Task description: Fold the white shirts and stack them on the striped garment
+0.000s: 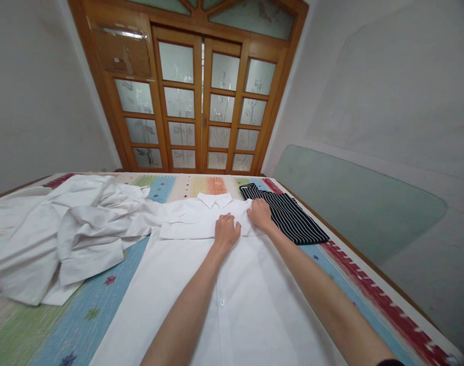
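A white button-up shirt (189,274) lies front up before me, its pointed collar (215,200) at the far end. A strip of its cloth, apparently a sleeve, lies folded across the chest. My left hand (227,231) rests on that strip right of the middle, fingers bent onto the cloth and thumb apart. At the shirt's right shoulder, my right hand (259,213) has its fingers closed on the fabric; the fingertips are partly hidden. Small buttons run down the front between my forearms.
Crumpled white garments (90,223) are heaped on the left, touching the shirt. A folded black-and-white striped garment (295,216) lies just beyond my right hand. Underneath is a colourful patterned cover (105,295). A pale green panel (353,198) stands along the right wall; wooden glazed doors (197,101) are behind.
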{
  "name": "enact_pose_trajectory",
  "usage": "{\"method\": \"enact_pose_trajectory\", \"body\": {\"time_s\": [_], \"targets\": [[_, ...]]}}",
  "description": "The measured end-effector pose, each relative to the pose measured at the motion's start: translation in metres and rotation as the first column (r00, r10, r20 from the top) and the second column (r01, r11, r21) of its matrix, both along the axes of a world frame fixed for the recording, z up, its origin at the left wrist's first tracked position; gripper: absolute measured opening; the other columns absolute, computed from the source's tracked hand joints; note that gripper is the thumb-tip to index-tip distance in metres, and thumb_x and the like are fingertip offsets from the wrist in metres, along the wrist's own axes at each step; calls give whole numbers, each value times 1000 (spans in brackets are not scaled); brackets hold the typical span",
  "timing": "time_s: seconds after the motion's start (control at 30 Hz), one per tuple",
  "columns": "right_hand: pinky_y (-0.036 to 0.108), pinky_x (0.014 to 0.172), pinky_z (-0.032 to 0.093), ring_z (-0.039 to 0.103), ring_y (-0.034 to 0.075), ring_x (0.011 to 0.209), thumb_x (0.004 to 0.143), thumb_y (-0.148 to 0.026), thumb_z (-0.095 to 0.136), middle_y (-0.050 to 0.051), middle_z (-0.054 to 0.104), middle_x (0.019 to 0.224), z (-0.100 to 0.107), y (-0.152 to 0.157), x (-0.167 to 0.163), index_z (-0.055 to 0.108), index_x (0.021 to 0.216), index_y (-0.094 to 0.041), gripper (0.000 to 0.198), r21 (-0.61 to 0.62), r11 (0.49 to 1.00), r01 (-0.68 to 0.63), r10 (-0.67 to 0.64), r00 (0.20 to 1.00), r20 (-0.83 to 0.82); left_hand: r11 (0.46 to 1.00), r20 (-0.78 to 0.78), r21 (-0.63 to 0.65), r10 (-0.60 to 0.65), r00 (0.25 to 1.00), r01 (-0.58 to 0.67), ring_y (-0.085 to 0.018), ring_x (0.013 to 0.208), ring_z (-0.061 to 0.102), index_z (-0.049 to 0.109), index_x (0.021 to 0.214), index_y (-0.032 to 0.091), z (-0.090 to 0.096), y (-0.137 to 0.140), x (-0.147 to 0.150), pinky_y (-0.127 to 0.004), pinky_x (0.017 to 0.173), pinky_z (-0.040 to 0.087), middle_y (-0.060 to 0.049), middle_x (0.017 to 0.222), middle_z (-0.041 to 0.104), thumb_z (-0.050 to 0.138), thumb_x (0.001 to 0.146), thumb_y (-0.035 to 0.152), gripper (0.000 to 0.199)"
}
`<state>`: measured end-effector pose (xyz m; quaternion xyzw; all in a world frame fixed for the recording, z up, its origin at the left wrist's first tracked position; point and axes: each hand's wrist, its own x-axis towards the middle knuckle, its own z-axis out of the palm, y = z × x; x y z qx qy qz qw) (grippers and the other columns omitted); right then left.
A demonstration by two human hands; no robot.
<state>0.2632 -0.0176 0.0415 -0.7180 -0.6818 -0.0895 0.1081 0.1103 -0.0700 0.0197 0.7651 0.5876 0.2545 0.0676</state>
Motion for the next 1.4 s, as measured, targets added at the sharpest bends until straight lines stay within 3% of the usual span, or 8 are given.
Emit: {"method": "enact_pose_trajectory", "body": {"time_s": [0.17,0.4,0.57,0.7,0.8,1.03,1.2,1.4], "targets": [[41,117,15,26,32,144,97,-28,41,23,37,153,-23,-2,-4,50,134,-1,47,-88,991,-104,103,995,-16,973,-92,-20,226,970,-229,-30,117,54,64,116,12,21,17,-55,-44,97,43,-15,120,67,41,90,24,37],[44,118,15,22,31,147,98,-30,37,20,31,157,-29,-1,-2,41,144,-2,53,-101,988,-115,113,993,-31,944,-291,34,324,900,-329,-35,128,44,67,109,14,10,25,-116,-58,109,24,-17,126,63,39,86,15,36],[47,119,13,22,33,147,96,-27,39,22,33,156,-25,-4,-3,44,141,0,53,-83,986,-144,146,989,17,910,-278,64,411,868,-410,-34,114,51,70,103,12,8,27,-124,-48,94,36,-20,116,64,43,85,22,33],[46,119,13,24,31,146,90,-17,43,21,37,154,-19,-3,-7,44,142,-1,54,-72,968,-240,246,965,89,884,-221,102,467,856,-455,-33,112,52,70,100,12,8,30,-126,-45,90,36,-18,114,65,40,87,20,34],[47,118,14,32,31,142,93,-20,39,20,51,144,-12,0,-12,52,136,-4,48,-129,951,-281,300,938,172,877,-160,84,480,862,-473,-32,112,52,69,101,12,9,31,-127,-46,90,35,-18,112,67,41,87,19,32],[54,116,9,40,36,136,99,-35,31,25,61,130,-4,6,-26,61,127,-2,53,-172,979,-106,139,971,196,886,-71,54,463,883,-460,-29,103,59,66,103,10,14,32,-132,-44,94,35,-18,103,70,39,88,14,32],[59,115,1,38,40,137,99,-36,29,24,60,132,-7,9,-33,61,129,-1,57,-109,994,-31,55,973,223,835,33,109,540,841,-540,-32,104,59,67,105,7,18,31,-137,-44,88,41,-21,104,68,39,89,17,34],[58,116,-1,37,40,139,98,-36,32,26,60,132,-16,12,-35,63,126,1,56,-46,999,-9,20,972,232,834,25,236,508,861,-499,-33,111,54,71,106,14,9,33,-143,-54,104,34,-17,112,66,45,81,10,36]]}}
